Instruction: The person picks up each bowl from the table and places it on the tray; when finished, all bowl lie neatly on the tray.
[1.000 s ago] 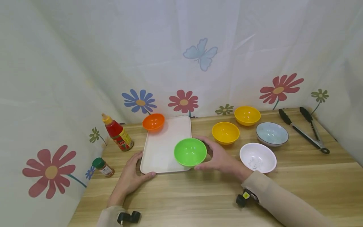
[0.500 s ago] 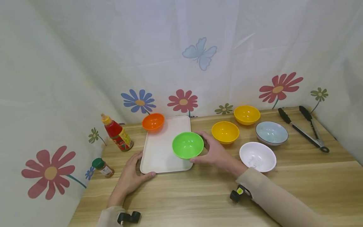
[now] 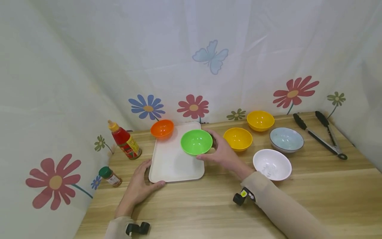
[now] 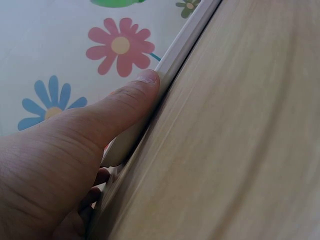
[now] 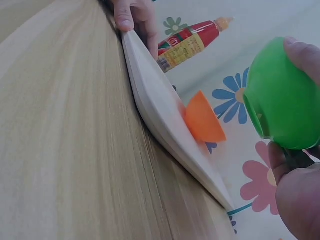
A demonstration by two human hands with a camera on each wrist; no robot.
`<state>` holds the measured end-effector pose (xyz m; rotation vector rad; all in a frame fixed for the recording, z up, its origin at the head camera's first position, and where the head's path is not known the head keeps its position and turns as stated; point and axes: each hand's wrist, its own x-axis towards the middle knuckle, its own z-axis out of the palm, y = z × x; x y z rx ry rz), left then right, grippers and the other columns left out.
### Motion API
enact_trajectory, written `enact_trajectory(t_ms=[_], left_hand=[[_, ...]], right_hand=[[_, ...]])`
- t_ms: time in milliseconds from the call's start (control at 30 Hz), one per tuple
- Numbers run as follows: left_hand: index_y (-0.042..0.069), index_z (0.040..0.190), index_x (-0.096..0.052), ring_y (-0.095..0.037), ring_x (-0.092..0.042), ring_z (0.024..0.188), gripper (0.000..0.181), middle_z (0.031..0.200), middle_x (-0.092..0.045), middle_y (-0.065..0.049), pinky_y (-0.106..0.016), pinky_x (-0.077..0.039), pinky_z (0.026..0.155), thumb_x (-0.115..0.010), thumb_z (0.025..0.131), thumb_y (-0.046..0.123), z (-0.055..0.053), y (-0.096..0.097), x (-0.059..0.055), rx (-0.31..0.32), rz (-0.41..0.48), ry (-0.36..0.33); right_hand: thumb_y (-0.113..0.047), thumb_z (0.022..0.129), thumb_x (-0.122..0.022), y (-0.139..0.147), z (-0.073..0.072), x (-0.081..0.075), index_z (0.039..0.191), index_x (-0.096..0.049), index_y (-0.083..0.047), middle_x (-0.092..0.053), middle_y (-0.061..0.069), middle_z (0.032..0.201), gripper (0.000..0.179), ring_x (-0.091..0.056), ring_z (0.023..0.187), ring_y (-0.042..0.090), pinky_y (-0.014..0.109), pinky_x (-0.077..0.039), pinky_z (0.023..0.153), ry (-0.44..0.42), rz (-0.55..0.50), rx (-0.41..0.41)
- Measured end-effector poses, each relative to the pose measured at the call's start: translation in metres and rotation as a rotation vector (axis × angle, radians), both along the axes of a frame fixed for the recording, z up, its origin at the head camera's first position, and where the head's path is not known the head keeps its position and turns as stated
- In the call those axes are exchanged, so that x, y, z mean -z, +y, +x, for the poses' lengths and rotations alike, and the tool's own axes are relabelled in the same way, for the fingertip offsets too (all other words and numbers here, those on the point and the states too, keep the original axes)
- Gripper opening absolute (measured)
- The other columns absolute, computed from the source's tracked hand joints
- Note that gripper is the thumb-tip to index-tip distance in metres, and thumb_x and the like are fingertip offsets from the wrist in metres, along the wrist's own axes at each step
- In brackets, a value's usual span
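Note:
In the head view my right hand (image 3: 221, 151) grips a bright green bowl (image 3: 196, 142) by its right side. The bowl is upright and hangs above a white rectangular tray (image 3: 176, 167); the right wrist view shows a gap between them. My left hand (image 3: 140, 186) holds the tray's near left corner. Its thumb (image 4: 135, 95) lies along the front edge, and its other fingers are at the left side, partly hidden in the left wrist view. An orange bowl (image 3: 162, 128) sits at the tray's far left corner.
A red sauce bottle (image 3: 125, 141) and a green-capped spice jar (image 3: 110, 176) stand left of the tray. To the right are two yellow bowls (image 3: 237, 138), a light blue bowl (image 3: 286, 139), a white bowl (image 3: 272, 165) and black-tipped tongs (image 3: 322, 139). A flowered curtain (image 3: 253, 83) backs the table.
My right hand has carried the green bowl away from me, from over the tray's near right corner toward its far part. The left hand stays at the tray corner.

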<state>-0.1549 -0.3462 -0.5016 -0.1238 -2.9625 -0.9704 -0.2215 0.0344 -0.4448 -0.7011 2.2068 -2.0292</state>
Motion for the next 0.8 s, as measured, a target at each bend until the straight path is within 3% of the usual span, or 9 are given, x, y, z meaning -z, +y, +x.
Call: enact_trajectory(t_ms=[500,800], left_hand=[[0.009,0.172,-0.037,-0.048,-0.029,0.165,0.12,0.179,-0.033,-0.021,-0.071,-0.024,0.135,-0.093,0.083,0.067,0.0,0.002,0.005,0.008,0.024,0.007],[0.01,0.172,-0.037,-0.046,-0.032,0.164,0.121,0.178,-0.036,-0.019,-0.068,-0.025,0.135,-0.093,0.082,0.067,-0.003,-0.002,0.005,0.01,0.014,0.025]], right_hand=[[-0.035,0.085,-0.101,-0.012,-0.019,0.005,0.172,-0.037,-0.026,-0.046,-0.001,0.172,0.108,-0.048,0.155,0.029,0.055,-0.039,0.133,-0.045,0.028,0.097],[-0.036,0.084,-0.102,-0.025,-0.035,0.007,0.172,-0.036,-0.027,-0.05,-0.003,0.169,0.11,-0.05,0.154,0.024,0.049,-0.043,0.131,-0.074,-0.011,0.119]])
